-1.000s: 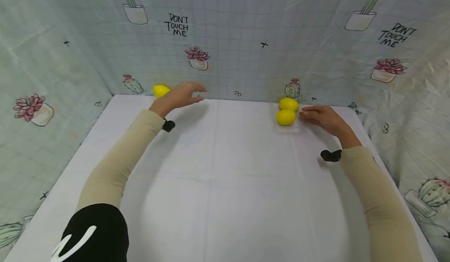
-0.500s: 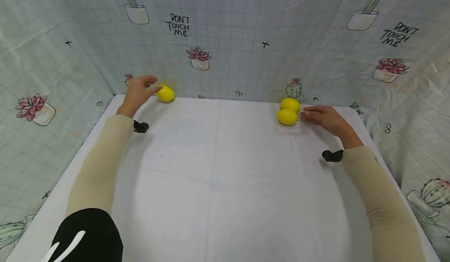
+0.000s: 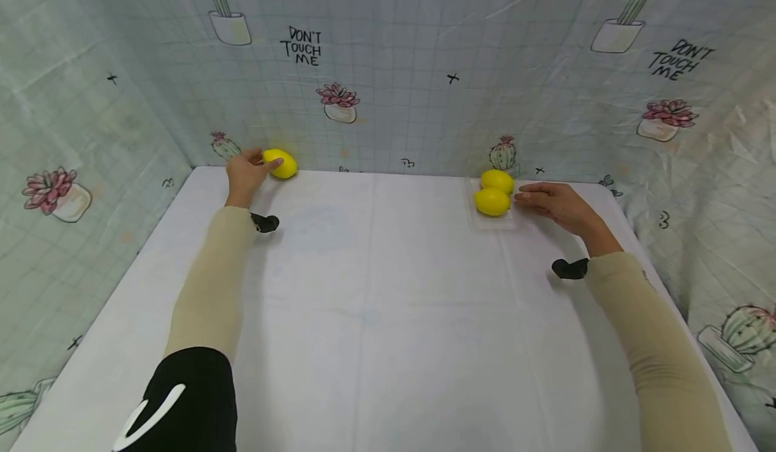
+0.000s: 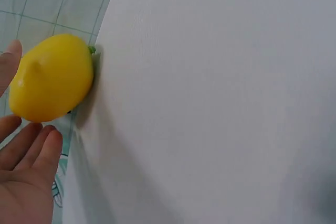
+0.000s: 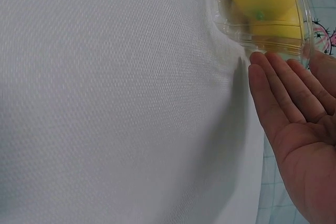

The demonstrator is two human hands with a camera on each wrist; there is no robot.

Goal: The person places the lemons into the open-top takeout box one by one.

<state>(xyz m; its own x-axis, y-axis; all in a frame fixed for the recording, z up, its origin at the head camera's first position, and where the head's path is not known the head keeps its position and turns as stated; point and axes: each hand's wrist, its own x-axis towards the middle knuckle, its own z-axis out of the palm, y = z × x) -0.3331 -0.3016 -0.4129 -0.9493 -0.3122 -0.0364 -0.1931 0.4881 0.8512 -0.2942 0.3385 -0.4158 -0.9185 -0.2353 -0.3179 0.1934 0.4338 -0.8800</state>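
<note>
A yellow lemon (image 3: 281, 164) sits at the far left edge of the white table, by the patterned cloth backdrop. My left hand (image 3: 244, 176) is at its left side. In the left wrist view the lemon (image 4: 55, 80) shows a green stem tip, and my thumb and fairly straight fingers (image 4: 48, 153) reach its near edge without wrapping it. At the far right, two lemons (image 3: 492, 202) lie in a clear plastic container (image 5: 220, 19). Beside that container rests my right hand (image 3: 554, 206), its fingers extended and close against the wall; whether they touch it is unclear.
A white cloth covers the table (image 3: 388, 317). Cactus-print cloth (image 3: 388, 88) rises behind it and along both sides. Each wrist carries a small black camera mount (image 3: 570, 269). The container stands near the table's back edge.
My left hand swung left past the single lemon, then came down and back right against its left side. That lemon stays in place. My right hand and the container have not moved.
</note>
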